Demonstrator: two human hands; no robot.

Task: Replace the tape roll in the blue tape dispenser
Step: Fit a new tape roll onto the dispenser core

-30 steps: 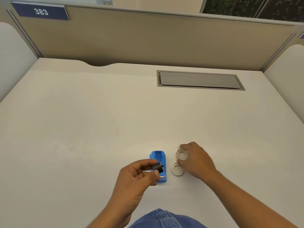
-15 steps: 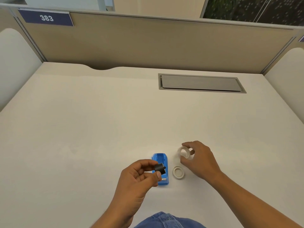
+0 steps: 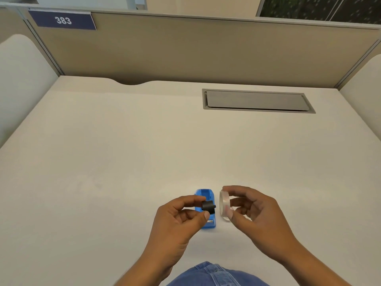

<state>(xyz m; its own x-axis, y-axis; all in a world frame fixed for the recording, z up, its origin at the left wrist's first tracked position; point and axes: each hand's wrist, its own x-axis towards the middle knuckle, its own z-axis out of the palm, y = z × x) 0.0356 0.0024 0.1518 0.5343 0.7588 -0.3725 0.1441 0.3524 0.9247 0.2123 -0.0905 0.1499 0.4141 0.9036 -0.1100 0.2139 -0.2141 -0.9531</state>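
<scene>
Near table edge, low centre: both my hands are up over the blue tape dispenser [image 3: 206,211], which sits flat on the table [image 3: 123,151].
Change, right: a second ago my right hand [image 3: 255,213] was down on the table beside two rolls; now it has one tape roll [image 3: 224,205] lifted, turned on edge, open face toward the spindle.
Change, left: my left hand [image 3: 177,219] has barely moved, same pinch, same height above the dispenser.
Right hand state: thumb and fingertips grasping the clear roll by its rim.
Left hand state: thumb and forefinger pinched on the black spindle [image 3: 208,206], stub end pointing right.
Gap: roll and spindle near, not touching.
Meaning: my read is that the old roll is off, the new one picked, and the step in hand is threading the core onto the spindle.
Left to do: seat the loaded spindle in the dispenser, pull the tape to the cutter.
Dispenser cradle: looks empty, partly hidden by my left fingers.
Count, dispensers: one.
Count, spindles: one.
Count, rolls: one seen now; the second roll from earlier is out of sight, likely behind my right hand, cannot confirm.
Count, hands: two.
Other: grey cable hatch [image 3: 257,100] far back, number plate [image 3: 62,20] on the partition.
</scene>
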